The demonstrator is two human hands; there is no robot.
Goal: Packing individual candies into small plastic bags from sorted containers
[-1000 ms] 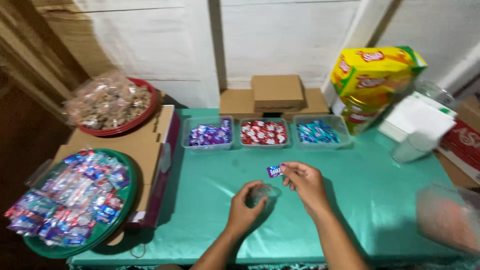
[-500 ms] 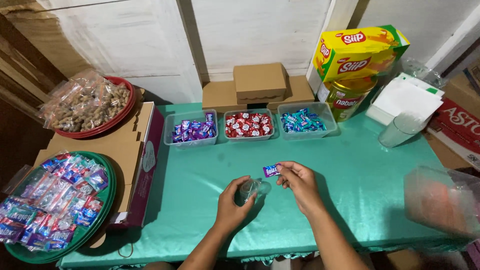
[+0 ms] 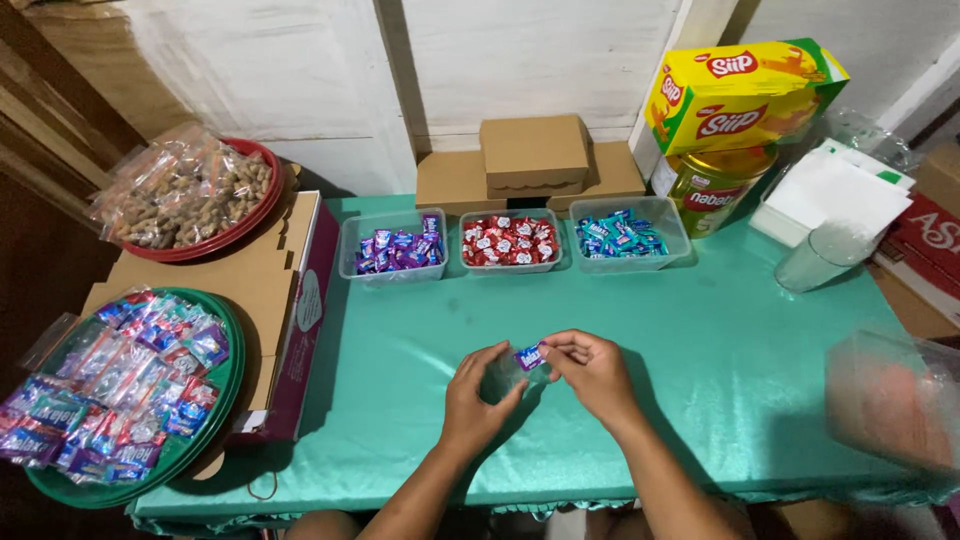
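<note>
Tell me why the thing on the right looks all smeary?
Head view: the clear bag at the right edge is blurred, its contents a reddish smudge. The hands, left hand and right hand, and the candy tubs look sharp. Edges bow from the wide lens.

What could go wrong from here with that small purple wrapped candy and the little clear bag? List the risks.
1. The small purple wrapped candy is pinched only at the fingertips of the right hand; it could slip onto the teal tablecloth.
2. The little clear plastic bag in the left hand looks limp, so its mouth may close and the candy miss it.
3. The three clear plastic tubs stand just ahead; a forward reach might knock one.
</note>
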